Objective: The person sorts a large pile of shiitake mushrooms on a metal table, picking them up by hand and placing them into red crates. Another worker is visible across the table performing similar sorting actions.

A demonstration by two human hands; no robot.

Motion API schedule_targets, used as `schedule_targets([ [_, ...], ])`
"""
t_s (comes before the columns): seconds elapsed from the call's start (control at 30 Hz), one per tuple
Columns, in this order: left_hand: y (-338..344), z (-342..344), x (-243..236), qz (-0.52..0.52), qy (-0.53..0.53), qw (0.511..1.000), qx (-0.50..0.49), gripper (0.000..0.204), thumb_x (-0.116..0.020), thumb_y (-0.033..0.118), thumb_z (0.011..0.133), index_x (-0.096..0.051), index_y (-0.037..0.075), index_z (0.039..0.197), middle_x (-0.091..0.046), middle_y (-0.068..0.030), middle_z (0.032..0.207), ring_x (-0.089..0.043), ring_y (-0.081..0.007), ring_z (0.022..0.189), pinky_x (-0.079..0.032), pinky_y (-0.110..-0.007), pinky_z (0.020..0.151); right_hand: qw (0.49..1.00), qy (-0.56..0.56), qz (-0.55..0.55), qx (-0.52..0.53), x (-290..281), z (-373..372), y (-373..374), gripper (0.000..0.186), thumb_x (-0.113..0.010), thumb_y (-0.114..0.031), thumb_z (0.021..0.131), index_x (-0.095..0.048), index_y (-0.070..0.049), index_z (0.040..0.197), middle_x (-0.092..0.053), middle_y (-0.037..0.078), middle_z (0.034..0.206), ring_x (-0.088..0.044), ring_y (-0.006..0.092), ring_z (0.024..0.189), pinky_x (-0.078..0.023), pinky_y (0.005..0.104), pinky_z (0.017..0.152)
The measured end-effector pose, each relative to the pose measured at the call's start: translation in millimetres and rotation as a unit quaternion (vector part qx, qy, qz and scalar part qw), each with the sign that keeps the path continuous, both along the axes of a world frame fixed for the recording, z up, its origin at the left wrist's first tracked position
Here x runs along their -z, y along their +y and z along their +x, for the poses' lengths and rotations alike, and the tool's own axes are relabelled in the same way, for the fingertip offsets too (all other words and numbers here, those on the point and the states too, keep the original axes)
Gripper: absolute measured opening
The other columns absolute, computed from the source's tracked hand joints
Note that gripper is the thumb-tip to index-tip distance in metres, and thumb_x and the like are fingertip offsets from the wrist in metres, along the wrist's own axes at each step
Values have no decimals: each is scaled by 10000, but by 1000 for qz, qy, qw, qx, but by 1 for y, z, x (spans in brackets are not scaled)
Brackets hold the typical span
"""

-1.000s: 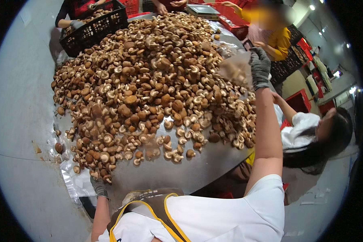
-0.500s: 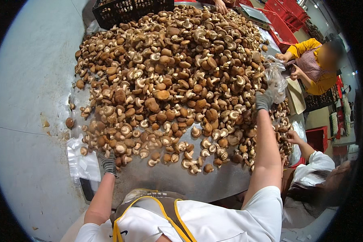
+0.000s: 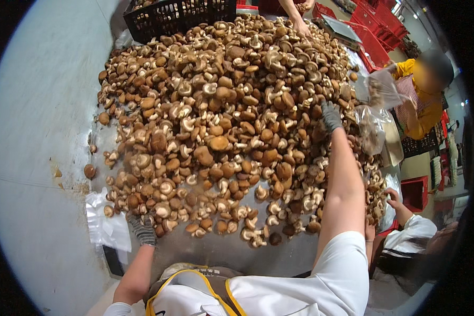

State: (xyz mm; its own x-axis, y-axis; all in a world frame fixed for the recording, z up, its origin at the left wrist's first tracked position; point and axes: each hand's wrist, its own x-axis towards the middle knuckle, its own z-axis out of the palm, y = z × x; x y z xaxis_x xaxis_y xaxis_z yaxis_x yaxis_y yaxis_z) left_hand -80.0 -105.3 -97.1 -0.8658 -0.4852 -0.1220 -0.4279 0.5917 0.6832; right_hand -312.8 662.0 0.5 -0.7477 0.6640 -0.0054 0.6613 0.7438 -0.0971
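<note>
A large heap of brown-capped shiitake mushrooms (image 3: 221, 126) with pale stems covers the metal table (image 3: 195, 250). At the heap's near left edge, my left hand (image 3: 142, 230), in a grey striped glove, rests against the outermost mushrooms. Its fingers stretch forward, their tips partly hidden. My right arm reaches far across the heap's right side. My gloved right hand (image 3: 331, 117) lies on mushrooms there, fingers extended and holding nothing that I can see. Just right of it is a clear plastic bag (image 3: 370, 129) with mushrooms showing through.
A black crate (image 3: 179, 18) stands at the far left, a scale (image 3: 339, 29) and red crates (image 3: 371, 47) at the far right. A person in yellow holds a clear bag (image 3: 383, 87). Other people's hands (image 3: 300, 23) (image 3: 395, 200) touch the heap's edges. Plastic bags (image 3: 108, 218) lie near my left hand.
My right hand has moved left, off the clear bag and onto the mushrooms. My left hand stays at the heap's edge. The person in yellow now holds up a bag; the far hand reaches further in.
</note>
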Motion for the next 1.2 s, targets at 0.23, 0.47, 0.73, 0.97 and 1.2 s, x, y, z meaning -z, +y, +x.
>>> schedule_targets([
  [0.23, -13, 22, 16, -94, 22, 995, -11, 640, -510, 10, 859, -204, 3, 1420, -350, -114, 1402, -379, -227, 1239, -280, -331, 1072, 989, 39, -62, -130, -49, 35, -111, 637, -365, -627, 876, -475, -194, 1331, -564, 137, 1245, -531, 340, 1141, -387, 427, 998],
  [0.47, -12, 12, 18, -164, 82, 983, 6, 764, -599, 300, 855, -203, -41, 1412, -288, -183, 1438, -337, -302, 1284, -234, -352, 1105, 977, 69, -154, -129, -42, 75, -198, 737, -442, -617, 856, -470, -33, 1305, -497, 176, 1314, -486, 317, 1204, -369, 369, 1024],
  [0.73, -4, 6, 11, -161, 78, 984, -3, 785, -618, 342, 828, -219, -32, 1392, -312, -205, 1406, -327, -327, 1286, -233, -367, 1103, 949, 89, -257, -160, -45, 109, -298, 748, -518, -578, 809, -425, -67, 1346, -510, 200, 1288, -505, 338, 1175, -384, 385, 1013],
  [0.97, -21, 16, 33, -183, -10, 983, -30, 917, -548, 492, 843, -39, 42, 1459, -148, -220, 1493, -188, -349, 1374, -193, -384, 1122, 903, 20, -289, -317, -73, 123, -381, 821, -531, -643, 775, -347, -144, 1401, -404, 250, 1365, -462, 380, 1204, -378, 439, 1003],
  [1.2, 17, 8, -29, -110, -34, 993, -24, 753, -586, 320, 844, -212, -17, 1404, -315, -199, 1420, -339, -314, 1295, -250, -358, 1104, 914, 272, -181, -239, -104, 42, -291, 696, -680, -451, 762, -412, -198, 1353, -401, 269, 1321, -459, 384, 1182, -430, 387, 966],
])
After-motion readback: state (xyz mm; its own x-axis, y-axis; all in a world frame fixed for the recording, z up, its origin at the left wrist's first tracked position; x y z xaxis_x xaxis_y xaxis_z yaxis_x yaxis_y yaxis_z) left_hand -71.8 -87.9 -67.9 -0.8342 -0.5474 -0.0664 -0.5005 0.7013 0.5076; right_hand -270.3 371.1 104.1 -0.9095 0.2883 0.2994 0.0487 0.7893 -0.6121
